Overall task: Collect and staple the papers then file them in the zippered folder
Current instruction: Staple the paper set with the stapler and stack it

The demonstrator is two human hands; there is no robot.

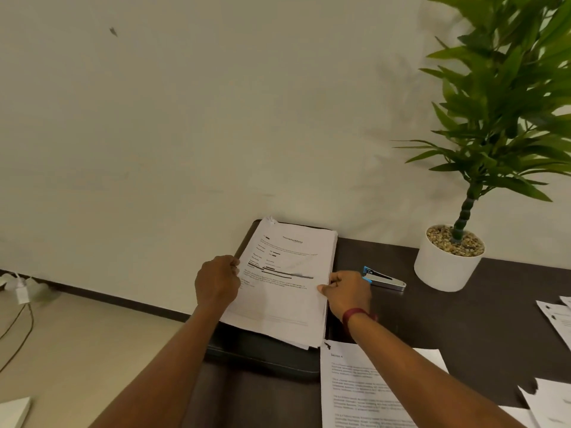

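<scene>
Presently both hands are on the stack of papers [287, 282], one at each long side. The left hand [217, 282] has its fingers curled round the left edge at about mid-length. The right hand [346, 291], which wears a maroon wristband [355, 315], pinches the right edge with the thumb on top. The stack lies directly between the hands, its long axis running away from the person toward the wall [185, 118], its far end leaning slightly to the right. It rests on top of the zippered folder [262, 356], a dark flat case at the left end of the table [463, 319], whose near end and left rim show from under the papers. Whether the folder is zipped or open cannot be told, and nothing is seen inside it; the papers appear to sit on it, not in it. The stack's far left corner is crumpled, and no staple can be made out there. The stapler [384, 279], blue and silver, lies on the table just beside the right hand, so that hand is judged the nearer for stapling. More loose sheets [364, 387] lie close to the person under the right forearm, with others toward the table's right edge, so collecting looks unfinished. A potted plant [448, 264] stands beyond the stapler, apart from it.
</scene>
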